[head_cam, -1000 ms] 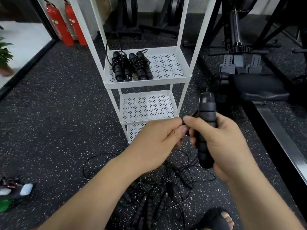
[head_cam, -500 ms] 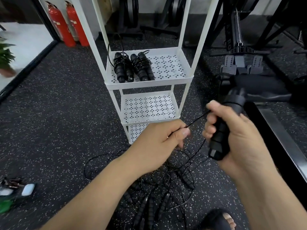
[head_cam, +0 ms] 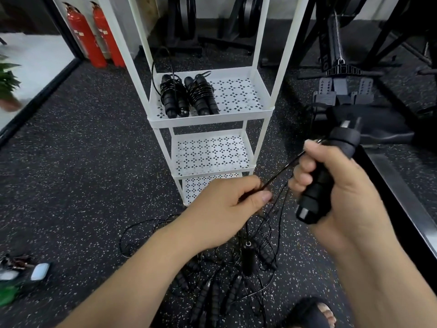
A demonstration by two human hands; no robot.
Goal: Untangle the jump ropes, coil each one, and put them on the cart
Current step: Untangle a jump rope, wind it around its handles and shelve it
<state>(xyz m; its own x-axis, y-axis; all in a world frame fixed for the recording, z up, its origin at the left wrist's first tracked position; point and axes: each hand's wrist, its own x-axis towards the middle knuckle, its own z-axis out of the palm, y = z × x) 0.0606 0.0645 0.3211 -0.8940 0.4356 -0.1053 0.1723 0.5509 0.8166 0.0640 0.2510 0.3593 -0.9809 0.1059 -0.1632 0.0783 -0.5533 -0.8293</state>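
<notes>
The right hand (head_cam: 343, 185) clamps a black handle (head_cam: 331, 171); the left hand (head_cam: 227, 204) pinches its cord (head_cam: 283, 169), both in front of the cart (head_cam: 208, 120). Hold the cord taut and draw it slowly clear of the tangled ropes (head_cam: 212, 299) at the cart's foot before coiling.

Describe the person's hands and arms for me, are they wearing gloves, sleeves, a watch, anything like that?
No gloves: the left hand and the right hand are both bare. The left forearm and right forearm are bare too, with no sleeve in view. No watch, bracelet or ring shows on either side. The nail visible on the left hand is short and unpainted.
</notes>
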